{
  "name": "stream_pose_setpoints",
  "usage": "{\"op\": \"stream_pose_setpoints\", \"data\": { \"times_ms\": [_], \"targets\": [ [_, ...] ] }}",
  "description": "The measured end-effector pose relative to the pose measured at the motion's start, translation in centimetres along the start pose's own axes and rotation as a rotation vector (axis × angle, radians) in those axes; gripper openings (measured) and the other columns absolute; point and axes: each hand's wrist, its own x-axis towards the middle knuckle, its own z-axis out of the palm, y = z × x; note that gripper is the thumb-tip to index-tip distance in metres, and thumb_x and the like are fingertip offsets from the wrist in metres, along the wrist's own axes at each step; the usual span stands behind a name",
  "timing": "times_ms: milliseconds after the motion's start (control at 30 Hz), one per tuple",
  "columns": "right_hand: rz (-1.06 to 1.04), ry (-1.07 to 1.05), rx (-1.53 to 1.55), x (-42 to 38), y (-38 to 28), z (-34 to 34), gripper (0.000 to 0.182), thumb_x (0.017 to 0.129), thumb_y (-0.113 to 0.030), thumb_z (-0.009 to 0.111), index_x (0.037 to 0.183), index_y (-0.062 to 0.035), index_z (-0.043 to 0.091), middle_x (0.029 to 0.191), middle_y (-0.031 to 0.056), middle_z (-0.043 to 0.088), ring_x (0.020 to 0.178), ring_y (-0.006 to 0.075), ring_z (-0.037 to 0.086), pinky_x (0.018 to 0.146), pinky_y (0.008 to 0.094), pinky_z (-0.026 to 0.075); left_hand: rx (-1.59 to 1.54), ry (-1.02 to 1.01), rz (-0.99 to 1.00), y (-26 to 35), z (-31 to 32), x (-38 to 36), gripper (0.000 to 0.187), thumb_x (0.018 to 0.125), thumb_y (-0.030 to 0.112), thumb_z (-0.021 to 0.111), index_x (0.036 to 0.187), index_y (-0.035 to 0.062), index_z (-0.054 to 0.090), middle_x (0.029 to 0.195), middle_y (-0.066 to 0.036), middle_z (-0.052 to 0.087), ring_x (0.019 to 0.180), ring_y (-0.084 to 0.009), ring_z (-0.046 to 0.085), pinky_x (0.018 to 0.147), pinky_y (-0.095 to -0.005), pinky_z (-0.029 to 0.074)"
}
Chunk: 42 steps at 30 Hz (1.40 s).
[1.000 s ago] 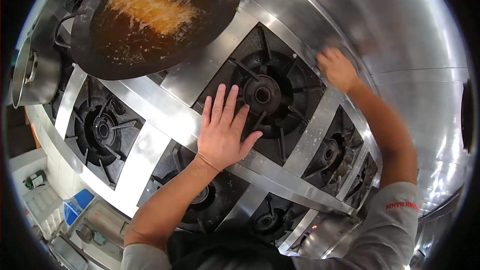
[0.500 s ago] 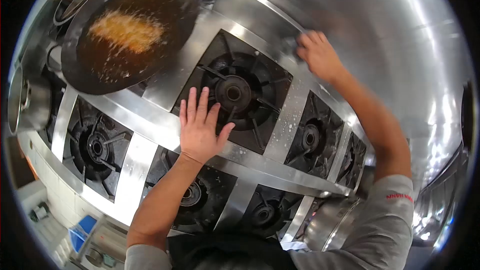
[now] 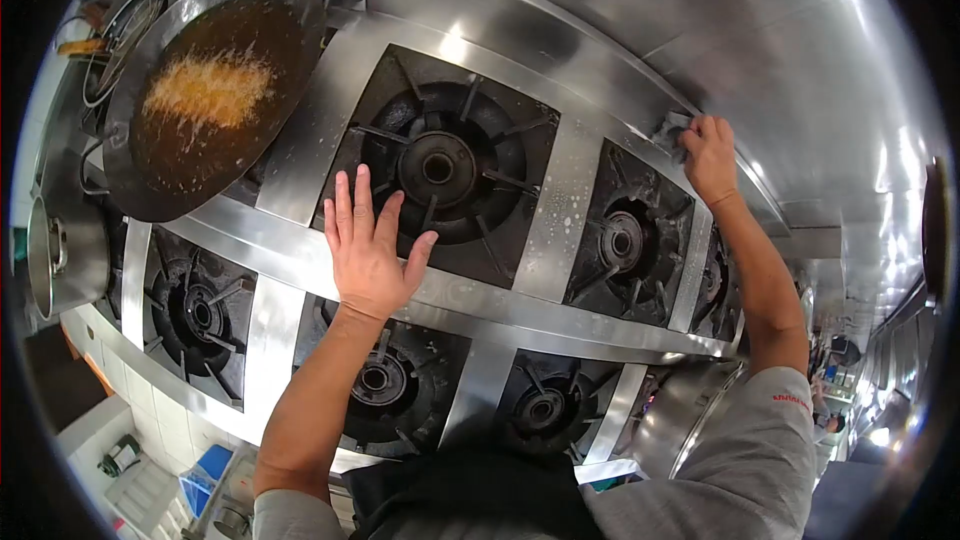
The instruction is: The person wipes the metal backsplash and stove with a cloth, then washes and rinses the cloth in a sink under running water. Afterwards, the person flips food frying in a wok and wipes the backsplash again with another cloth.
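Note:
My left hand [image 3: 372, 252] lies with its fingers spread on the steel strip at the near edge of the big back burner [image 3: 437, 168]. Its fingertips reach over that burner's dark square tray. My right hand [image 3: 712, 165] is closed around a crumpled grey wad [image 3: 672, 130], which looks like a cloth or a scouring pad. That hand works at the steel backsplash [image 3: 560, 25], behind the right back burner [image 3: 622, 242]. Whitish droplets dot the steel strip [image 3: 552, 210] between the two back burners.
At the left, a large wok [image 3: 118, 165] holds dark oil with golden food [image 3: 208, 90] bubbling in it. A steel pot [image 3: 80, 255] stands beside it. Several front burners [image 3: 202, 317] line my side, and another pot [image 3: 680, 410] sits front right. Far right, a person [image 3: 830, 423] shows.
My right hand has moved right along the backsplash with the grey wad. My left hand keeps its place on the stove's strip. The view has shifted, and the wok appears further left.

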Motion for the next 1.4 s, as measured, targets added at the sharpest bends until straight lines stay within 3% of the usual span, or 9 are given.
{"op": "stream_pose_setpoints", "data": {
  "times_ms": [200,400,700,800,933,1000,1133,1267,1400],
  "targets": [
    [-0.340,0.516,0.296,10.7,-12.5,-1.9,0.036,0.076,-0.007,0.068,0.112,-0.0127,0.070,0.123,0.0125,0.062,0.116,0.0334,0.058,0.099,0.0459,0.047,0.052,-0.013,0.024,0.7,0.2,-0.1,0.050,0.090,0.039,0.070,0.127,0.0046,0.068,0.163,-0.024,0.034,0.152,-0.0470,0.026,0.122,-0.0595,0.019],
    [-0.337,0.162,0.364,15.1,-16.8,3.7,0.037,0.084,-0.011,0.064,0.121,-0.0100,0.071,0.116,0.0084,0.062,0.113,0.0289,0.057,0.099,0.0407,0.049,0.164,-0.046,0.067,1.0,0.6,-0.1,0.046,0.096,0.038,0.062,0.126,0.0023,0.068,0.161,-0.026,0.038,0.151,-0.0478,0.028,0.120,-0.0595,0.020],
    [0.462,-0.028,0.043,-10.5,3.5,12.9,0.021,0.082,-0.008,0.063,0.099,-0.0100,0.075,0.118,0.0125,0.068,0.124,0.0325,0.058,0.105,0.0432,0.050,0.224,-0.093,0.105,1.7,1.0,0.1,0.047,0.100,0.041,0.057,0.126,0.0025,0.068,0.162,-0.022,0.038,0.152,-0.0462,0.026,0.121,-0.0581,0.020],
    [0.944,-0.349,0.115,-16.7,10.6,12.5,0.018,0.085,-0.011,0.064,0.098,-0.0042,0.075,0.107,0.0223,0.072,0.108,0.0397,0.068,0.097,0.0499,0.054,0.233,-0.101,0.100,1.6,0.9,0.1,0.049,0.099,0.043,0.057,0.126,0.0022,0.068,0.162,-0.023,0.037,0.152,-0.0458,0.026,0.121,-0.0587,0.019],
    [1.243,0.004,0.262,-21.7,15.6,19.0,0.020,0.084,-0.017,0.071,0.095,-0.0012,0.073,0.102,0.0229,0.072,0.101,0.0405,0.069,0.088,0.0501,0.056,0.232,-0.113,0.093,1.5,1.1,-0.1,0.051,0.097,0.042,0.059,0.128,0.0018,0.066,0.162,-0.024,0.035,0.152,-0.0462,0.024,0.122,-0.0596,0.017],
    [1.569,0.893,1.638,-15.6,9.3,12.2,0.030,0.082,-0.016,0.078,0.105,-0.0004,0.067,0.100,0.0190,0.068,0.101,0.0359,0.067,0.079,0.0482,0.059,0.220,-0.107,0.108,1.6,1.0,-0.1,0.052,0.098,0.042,0.059,0.129,0.0019,0.065,0.162,-0.024,0.035,0.152,-0.0459,0.024,0.121,-0.0593,0.017],
    [1.401,0.920,1.042,-5.0,3.0,16.9,0.036,0.089,-0.019,0.073,0.113,0.0029,0.056,0.109,0.0182,0.061,0.097,0.0351,0.063,0.078,0.0435,0.059,0.270,-0.082,0.111,1.9,1.1,-0.2,0.053,0.104,0.044,0.050,0.131,0.0015,0.065,0.163,-0.020,0.036,0.152,-0.0430,0.027,0.120,-0.0551,0.022],
    [1.262,0.624,0.530,-10.2,5.5,15.2,0.036,0.082,-0.022,0.077,0.106,0.0020,0.064,0.106,0.0249,0.068,0.103,0.0415,0.065,0.092,0.0459,0.051,0.254,-0.089,0.117,1.8,1.2,0.0,0.051,0.104,0.041,0.052,0.130,0.0004,0.065,0.163,-0.022,0.036,0.152,-0.0443,0.027,0.120,-0.0560,0.022],
    [1.127,-0.419,0.623,-15.5,11.9,10.0,0.045,0.080,-0.039,0.076,0.115,-0.0116,0.074,0.102,0.0204,0.075,0.096,0.0353,0.072,0.086,0.0441,0.056,0.253,-0.100,0.121,1.7,1.4,-0.2,0.050,0.103,0.041,0.052,0.128,-0.0004,0.066,0.162,-0.022,0.037,0.151,-0.0443,0.027,0.120,-0.0560,0.022]
  ]
}}
